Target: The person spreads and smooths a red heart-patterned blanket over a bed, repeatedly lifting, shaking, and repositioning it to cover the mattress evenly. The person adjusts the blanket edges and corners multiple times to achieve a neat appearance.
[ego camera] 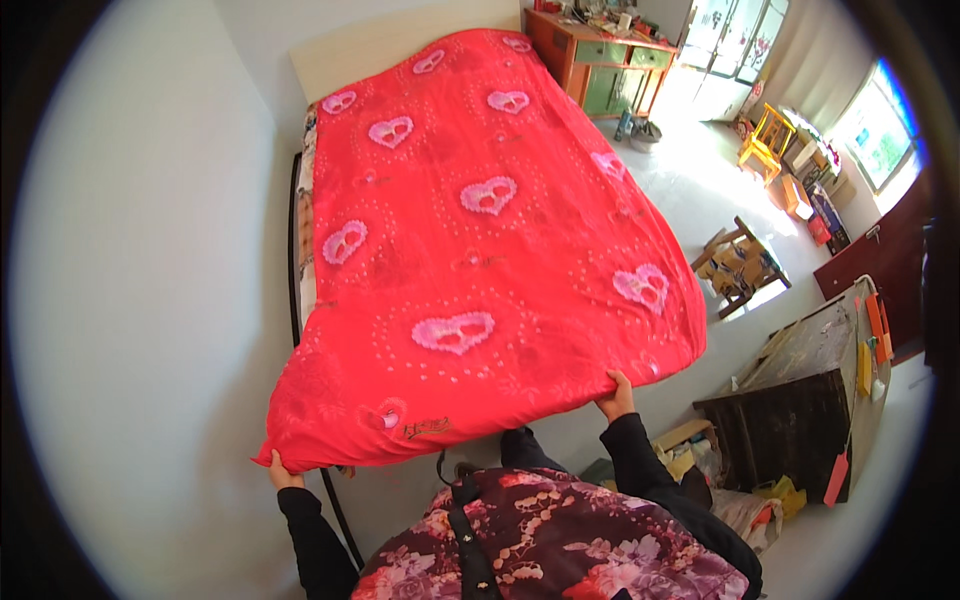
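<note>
A red bed sheet (465, 262) printed with pink hearts is spread over a bed, its near edge lifted toward me. My left hand (285, 474) grips the sheet's near left corner. My right hand (618, 397) holds the near edge farther right, thumb on top of the cloth and the fingers mostly hidden under it. Between my hands the edge hangs in a slight curve. Along the bed's left side a strip of patterned bedding (306, 217) shows from under the sheet. The pale headboard (405, 49) stands at the far end.
A white wall (150, 262) runs along the left. Back right stands a wooden cabinet (551, 41) with green doors, a bucket (645, 136) near it. Right of the bed are a wooden stool (741, 266) and a yellow chair (766, 142). A dark chest (787, 427) and bags (750, 510) lie near right.
</note>
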The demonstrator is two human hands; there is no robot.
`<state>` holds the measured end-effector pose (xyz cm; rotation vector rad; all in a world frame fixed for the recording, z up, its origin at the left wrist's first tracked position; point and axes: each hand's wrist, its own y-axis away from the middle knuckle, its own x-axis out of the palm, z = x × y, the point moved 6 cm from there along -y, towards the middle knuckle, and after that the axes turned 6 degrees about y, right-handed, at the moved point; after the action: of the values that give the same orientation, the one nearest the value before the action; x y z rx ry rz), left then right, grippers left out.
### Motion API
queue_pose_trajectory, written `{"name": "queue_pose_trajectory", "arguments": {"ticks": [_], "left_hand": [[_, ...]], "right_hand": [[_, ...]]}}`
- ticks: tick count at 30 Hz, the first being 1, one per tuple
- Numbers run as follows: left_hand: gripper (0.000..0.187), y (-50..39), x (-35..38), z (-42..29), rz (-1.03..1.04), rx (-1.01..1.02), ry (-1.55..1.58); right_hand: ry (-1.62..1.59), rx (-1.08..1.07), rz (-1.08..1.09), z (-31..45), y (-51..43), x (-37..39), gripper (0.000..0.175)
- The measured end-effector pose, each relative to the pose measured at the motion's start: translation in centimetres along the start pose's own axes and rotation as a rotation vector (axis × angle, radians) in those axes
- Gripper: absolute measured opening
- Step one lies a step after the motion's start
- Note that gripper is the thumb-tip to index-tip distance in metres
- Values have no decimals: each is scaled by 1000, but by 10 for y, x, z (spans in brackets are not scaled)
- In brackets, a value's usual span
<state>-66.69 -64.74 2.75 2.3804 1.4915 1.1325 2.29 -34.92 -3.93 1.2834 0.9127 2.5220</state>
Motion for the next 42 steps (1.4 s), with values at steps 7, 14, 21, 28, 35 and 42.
{"name": "queue_pose_trajectory", "arguments": {"ticks": [7,14,21,28,35,42], "left_hand": [[38,-14,-64,64,9,-129,-215],[45,-15,3,31,50,35,-29],[97,89,11,235,-129,-453,386],[87,70,66,275,109,-593,279],[47,62,60,349,-51,-698,99],[37,90,240,184,177,-402,277]], "right_hand": [[177,38,-119,8,2,10,36],[120,127,-124,8,4,17,37],[142,186,-94,10,9,39,34],[200,237,-150,16,10,46,26],[185,264,-105,27,6,53,30],[220,339,-165,24,17,12,51]]}}
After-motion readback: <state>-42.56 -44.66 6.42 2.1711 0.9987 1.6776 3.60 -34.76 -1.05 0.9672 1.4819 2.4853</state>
